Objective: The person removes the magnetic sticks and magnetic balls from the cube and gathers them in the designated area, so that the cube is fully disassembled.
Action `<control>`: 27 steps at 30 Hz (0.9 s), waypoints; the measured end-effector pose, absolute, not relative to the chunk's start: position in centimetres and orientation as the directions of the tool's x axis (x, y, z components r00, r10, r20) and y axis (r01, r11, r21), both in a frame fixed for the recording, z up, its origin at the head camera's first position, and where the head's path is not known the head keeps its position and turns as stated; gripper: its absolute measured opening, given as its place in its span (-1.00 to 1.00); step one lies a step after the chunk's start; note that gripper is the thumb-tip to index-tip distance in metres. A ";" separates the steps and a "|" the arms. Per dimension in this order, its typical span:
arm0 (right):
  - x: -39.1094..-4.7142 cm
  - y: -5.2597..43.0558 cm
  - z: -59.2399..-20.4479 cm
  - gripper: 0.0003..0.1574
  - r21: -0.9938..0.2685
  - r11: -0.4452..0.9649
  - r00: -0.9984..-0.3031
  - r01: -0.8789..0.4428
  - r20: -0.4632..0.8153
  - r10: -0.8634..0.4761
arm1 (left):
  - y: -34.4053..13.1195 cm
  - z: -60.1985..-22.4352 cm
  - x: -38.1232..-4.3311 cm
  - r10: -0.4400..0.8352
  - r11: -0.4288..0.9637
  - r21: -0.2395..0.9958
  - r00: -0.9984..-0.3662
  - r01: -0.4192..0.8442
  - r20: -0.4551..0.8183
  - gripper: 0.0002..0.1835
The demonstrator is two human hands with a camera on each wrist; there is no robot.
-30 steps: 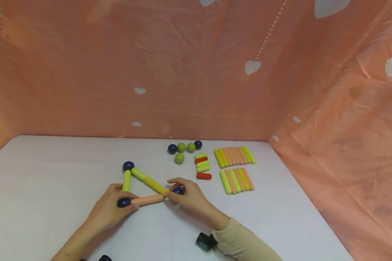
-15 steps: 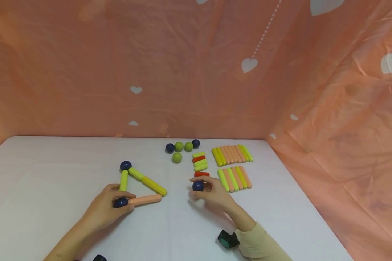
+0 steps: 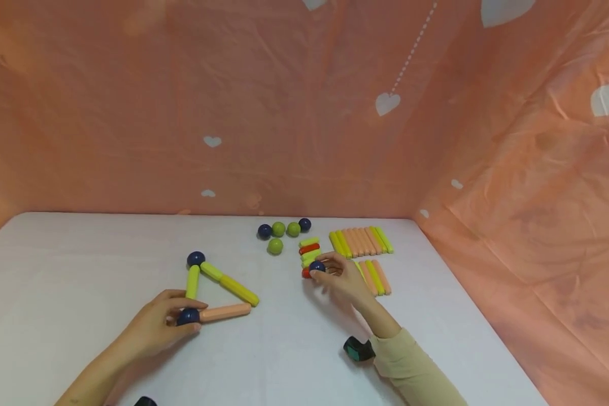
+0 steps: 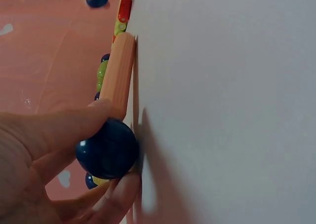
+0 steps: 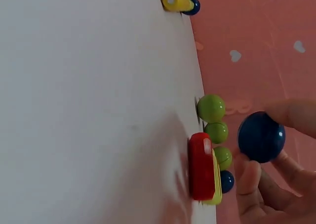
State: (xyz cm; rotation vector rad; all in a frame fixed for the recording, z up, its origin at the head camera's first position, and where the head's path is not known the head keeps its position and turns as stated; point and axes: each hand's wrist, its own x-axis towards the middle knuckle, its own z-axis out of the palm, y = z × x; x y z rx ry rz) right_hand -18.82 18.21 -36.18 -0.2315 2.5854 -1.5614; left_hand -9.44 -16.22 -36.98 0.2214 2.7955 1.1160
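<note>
My left hand [image 3: 157, 321] grips a dark blue ball [image 4: 107, 149] at the near left corner of a three-sided outline of rods and balls. A peach rod [image 3: 225, 312] runs right from that ball; a short light-green rod [image 3: 193, 282] reaches up to a second blue ball [image 3: 195, 259]. From there a light-green and yellow rod pair [image 3: 238, 290] slants down to the right, its end near the peach rod's tip. My right hand [image 3: 352, 285] pinches another blue ball [image 5: 261, 137] between thumb and fingers, held above the red short rod [image 5: 201, 167].
Green balls [image 3: 276, 246] and two blue balls lie at the back centre. Short red and light-green rods [image 3: 309, 248] are stacked in a column beside them. Two rows of long rods [image 3: 361, 242] lie at the right, the nearer one partly behind my right hand. A patterned cloth [image 3: 304, 113] hangs behind.
My right hand has moved right, away from the outline's open corner, and then up towards the short rods, carrying the blue ball. My left hand stays at its corner ball.
</note>
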 end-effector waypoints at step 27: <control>-26.5 12.0 -36.9 -0.56 -0.741 0.664 -0.992 -0.102 0.022 -0.127 | -17.1 -37.1 -8.4 0.250 0.684 0.712 -0.968 0.156 -0.029 -0.60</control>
